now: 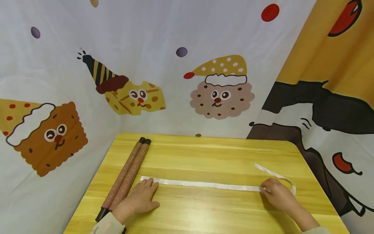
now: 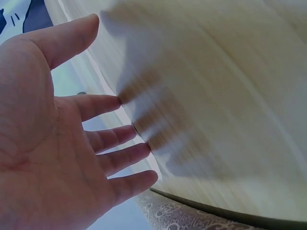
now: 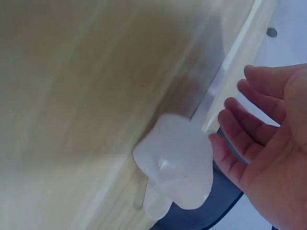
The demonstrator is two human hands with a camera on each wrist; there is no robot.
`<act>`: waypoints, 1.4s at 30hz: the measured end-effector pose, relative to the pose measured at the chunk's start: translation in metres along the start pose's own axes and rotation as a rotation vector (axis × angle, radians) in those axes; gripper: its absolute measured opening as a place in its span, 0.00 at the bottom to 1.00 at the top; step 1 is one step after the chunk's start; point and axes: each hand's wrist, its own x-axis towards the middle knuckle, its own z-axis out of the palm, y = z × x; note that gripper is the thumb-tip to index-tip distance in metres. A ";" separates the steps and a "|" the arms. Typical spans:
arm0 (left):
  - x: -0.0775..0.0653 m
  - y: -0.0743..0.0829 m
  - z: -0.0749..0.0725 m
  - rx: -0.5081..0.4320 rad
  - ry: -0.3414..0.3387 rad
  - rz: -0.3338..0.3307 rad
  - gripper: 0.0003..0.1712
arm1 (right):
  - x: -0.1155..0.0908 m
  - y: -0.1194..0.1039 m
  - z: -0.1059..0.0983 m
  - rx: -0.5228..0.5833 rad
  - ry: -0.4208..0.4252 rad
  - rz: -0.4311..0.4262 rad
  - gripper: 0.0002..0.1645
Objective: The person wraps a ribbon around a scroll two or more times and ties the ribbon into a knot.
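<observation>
Printed cloth (image 1: 163, 19): hung beyond the table (image 1: 204, 156) and along both its sides; judged to play no part in the work; pale ground, soft folds, cartoon figures printed on it

Tabletop: used as the working surface; flat, yellow wood grain, slight sheen, far corners rounded

Patterned rolls (image 1: 132, 172), two: laid side by side at the table's left, judged to be set aside; slim cylinders, brownish, rounded motifs, black ends

White ribbon (image 1: 201, 184): stretched across the table's middle; straightening judged mostly done, the long middle run being flat and nearly straight; judged left over is the tail at the table's right, curled up and bent back toward the far edge; narrow, thin, faintly shiny, pliant by its look; fabric or film cannot be told

Left hand (image 1: 142, 196): placed left of the table's centre, fingers straight and spread; ribbon's left end pressed under the fingertips, nothing gripped

Right hand (image 1: 276, 191): placed toward the table's right; ribbon apparently pinched between thumb and bent fingers, the exact contact being unclear in the wrist view
</observation>
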 end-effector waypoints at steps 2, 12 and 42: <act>-0.001 -0.001 0.000 0.010 0.003 -0.002 0.48 | -0.002 -0.001 0.004 -0.008 -0.026 -0.008 0.07; -0.009 -0.004 -0.003 -0.010 0.019 -0.026 0.47 | -0.004 -0.003 0.011 -0.056 -0.063 0.010 0.15; 0.052 -0.073 -0.043 0.082 0.276 -0.307 0.55 | -0.003 -0.005 0.013 -0.087 -0.046 -0.003 0.16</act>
